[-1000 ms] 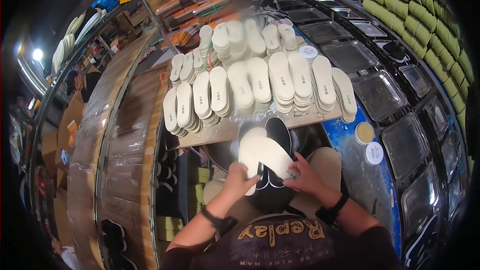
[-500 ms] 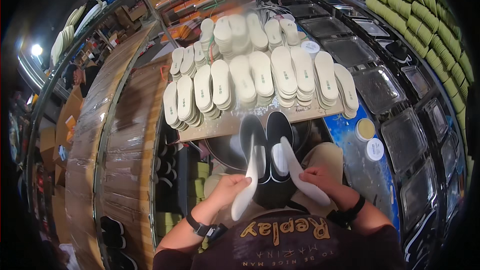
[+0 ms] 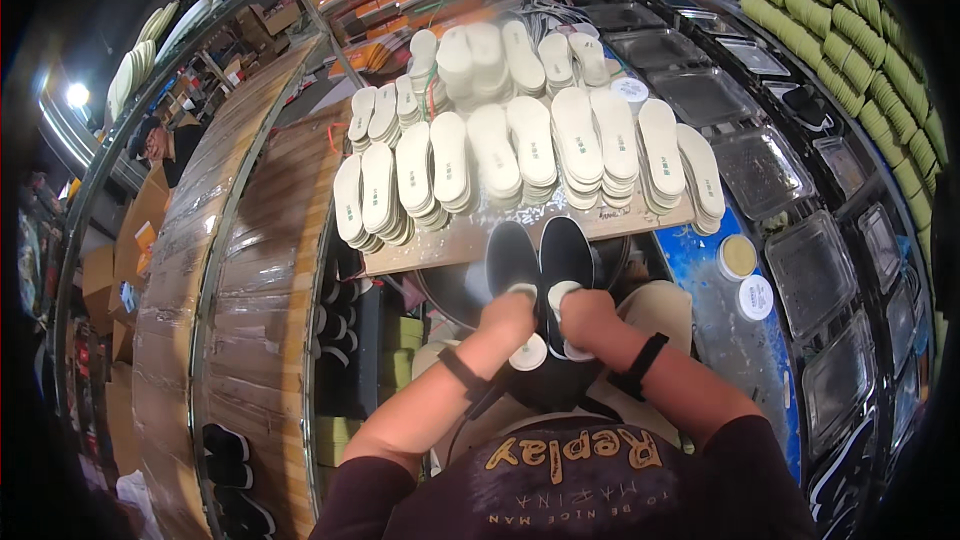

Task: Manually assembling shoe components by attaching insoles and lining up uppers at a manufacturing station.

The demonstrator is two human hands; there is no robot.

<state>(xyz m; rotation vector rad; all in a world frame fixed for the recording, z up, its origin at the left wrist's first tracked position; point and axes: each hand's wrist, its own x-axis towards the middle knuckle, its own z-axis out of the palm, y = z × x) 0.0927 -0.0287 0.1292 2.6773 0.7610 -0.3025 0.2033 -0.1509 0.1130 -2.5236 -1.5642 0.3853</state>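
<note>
Two dark slip-on shoes with white edges, the left shoe (image 3: 511, 252) and the right shoe (image 3: 567, 250), stand side by side in front of me, toes pointing away. My left hand (image 3: 508, 322) is closed on a white insole (image 3: 528, 353), whose rounded heel end sticks out below the fingers at the left shoe's opening. Closed on a second white insole (image 3: 560, 296), my right hand (image 3: 589, 322) is at the right shoe's opening. Both hands hide the middle of the insoles, and how far each front end reaches inside cannot be seen.
Beyond the shoes, a board (image 3: 420, 256) carries several stacks of cream insoles (image 3: 492, 155). Right of me, a blue surface (image 3: 715, 275) holds two round tubs (image 3: 738, 257). Racks of clear trays (image 3: 820, 260) line the right; a plastic-wrapped wooden shelf (image 3: 250, 290) runs along the left.
Both hands have moved forward and inward with the insoles, from beside the shoes to over their openings. The insoles' front ends have gone down into the openings.
</note>
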